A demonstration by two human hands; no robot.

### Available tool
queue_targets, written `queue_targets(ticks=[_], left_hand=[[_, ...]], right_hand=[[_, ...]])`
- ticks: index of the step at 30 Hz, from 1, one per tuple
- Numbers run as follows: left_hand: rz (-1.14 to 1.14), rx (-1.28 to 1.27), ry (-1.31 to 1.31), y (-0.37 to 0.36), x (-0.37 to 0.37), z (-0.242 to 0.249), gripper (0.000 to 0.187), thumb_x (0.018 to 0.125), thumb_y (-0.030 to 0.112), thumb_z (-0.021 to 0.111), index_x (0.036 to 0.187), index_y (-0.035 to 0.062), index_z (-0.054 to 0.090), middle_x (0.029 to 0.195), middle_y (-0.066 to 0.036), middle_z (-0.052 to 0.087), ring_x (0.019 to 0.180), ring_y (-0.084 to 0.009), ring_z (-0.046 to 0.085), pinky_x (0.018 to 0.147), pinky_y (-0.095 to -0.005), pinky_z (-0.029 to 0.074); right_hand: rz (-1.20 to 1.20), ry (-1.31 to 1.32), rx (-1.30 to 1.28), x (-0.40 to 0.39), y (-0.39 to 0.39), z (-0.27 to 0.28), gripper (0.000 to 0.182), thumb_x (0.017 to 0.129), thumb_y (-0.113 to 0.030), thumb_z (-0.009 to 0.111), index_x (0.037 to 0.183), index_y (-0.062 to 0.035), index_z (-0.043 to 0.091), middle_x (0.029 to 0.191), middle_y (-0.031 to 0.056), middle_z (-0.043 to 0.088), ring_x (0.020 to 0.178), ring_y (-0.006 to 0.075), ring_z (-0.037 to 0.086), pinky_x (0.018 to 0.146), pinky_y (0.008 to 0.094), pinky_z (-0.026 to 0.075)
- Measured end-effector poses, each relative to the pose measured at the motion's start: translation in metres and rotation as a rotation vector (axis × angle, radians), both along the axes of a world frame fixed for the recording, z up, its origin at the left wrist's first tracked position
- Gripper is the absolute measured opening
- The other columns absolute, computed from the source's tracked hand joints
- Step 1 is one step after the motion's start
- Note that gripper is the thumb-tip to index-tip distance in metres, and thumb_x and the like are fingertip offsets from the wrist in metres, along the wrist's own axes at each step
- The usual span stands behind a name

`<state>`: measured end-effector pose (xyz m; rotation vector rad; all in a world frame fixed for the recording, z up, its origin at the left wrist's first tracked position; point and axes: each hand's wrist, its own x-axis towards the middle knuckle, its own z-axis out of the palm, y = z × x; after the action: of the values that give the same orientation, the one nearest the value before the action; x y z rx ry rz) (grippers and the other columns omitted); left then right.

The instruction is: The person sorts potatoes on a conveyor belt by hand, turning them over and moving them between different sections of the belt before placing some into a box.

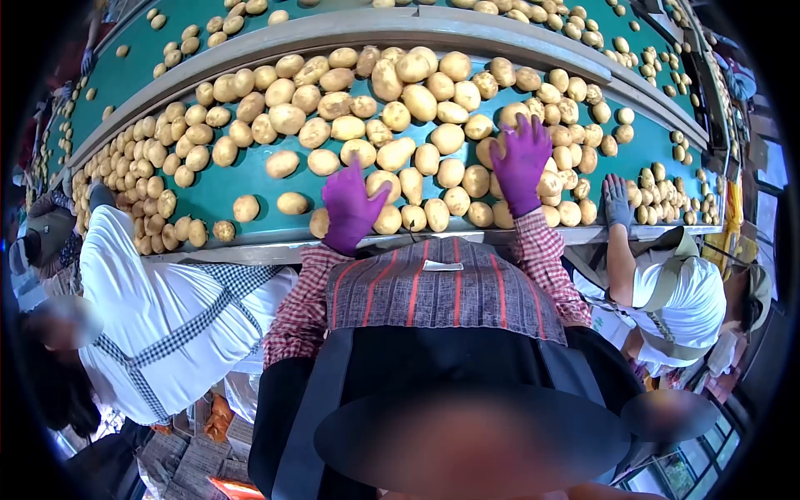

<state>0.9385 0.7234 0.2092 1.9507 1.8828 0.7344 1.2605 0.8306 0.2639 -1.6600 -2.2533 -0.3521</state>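
Many potatoes [419, 102] lie spread over a green conveyor belt [265, 185] in front of me. My left hand [352, 207], in a purple glove, is over the near edge of the belt with its fingers stretched out and the thumb apart. Potatoes lie just beyond it and to its right; it holds none that I can see. Farther forward and to the right, my right hand [522, 167], gloved in purple too, rests on or just over the potatoes with fingers spread. What lies under its palm is hidden.
A metal rail [333, 32] divides this belt from another one with potatoes behind it. The belt's near metal edge [283, 250] runs along my front. To the right, a co-worker's grey-gloved hand [617, 202] is at the belt; another person in white [175, 308] stands close on my left.
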Motion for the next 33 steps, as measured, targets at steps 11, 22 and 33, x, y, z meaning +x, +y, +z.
queue_targets(ticks=[11, 22, 33], left_hand=[[-0.162, -0.043, -0.018, 0.031, 0.138, 0.008, 0.094, 0.085, 0.049, 0.081, 0.154, -0.0043, 0.047, 0.109, -0.018, 0.067, 0.09, -0.0347, 0.063, 0.081, -0.0502, 0.048], [0.25, 0.399, 0.148, 0.024, 0.091, -0.012, 0.049, 0.087, 0.026, 0.081, 0.13, 0.0065, 0.067, 0.121, -0.014, 0.068, 0.118, -0.0345, 0.065, 0.097, -0.046, 0.053], [0.516, 0.114, 0.065, 0.029, 0.066, -0.036, 0.071, 0.089, 0.048, 0.08, 0.144, 0.0064, 0.061, 0.123, -0.033, 0.06, 0.099, -0.0485, 0.069, 0.083, -0.0544, 0.058]], right_hand=[[0.251, 0.048, -0.277, 0.047, -0.02, -0.036, 0.064, 0.084, -0.04, 0.082, 0.144, -0.0248, 0.065, 0.15, 0.0016, 0.061, 0.147, 0.04, 0.045, 0.125, 0.0605, 0.031], [-0.055, -0.134, -0.197, 0.176, 0.055, -0.033, 0.062, 0.078, -0.038, 0.088, 0.136, -0.0323, 0.067, 0.149, 0.0094, 0.059, 0.143, 0.041, 0.048, 0.119, 0.0608, 0.037], [-0.041, 0.43, 0.055, 0.209, 0.092, -0.016, 0.045, 0.093, -0.031, 0.079, 0.128, -0.0054, 0.071, 0.11, 0.0153, 0.073, 0.101, 0.0342, 0.071, 0.089, 0.0454, 0.057]])
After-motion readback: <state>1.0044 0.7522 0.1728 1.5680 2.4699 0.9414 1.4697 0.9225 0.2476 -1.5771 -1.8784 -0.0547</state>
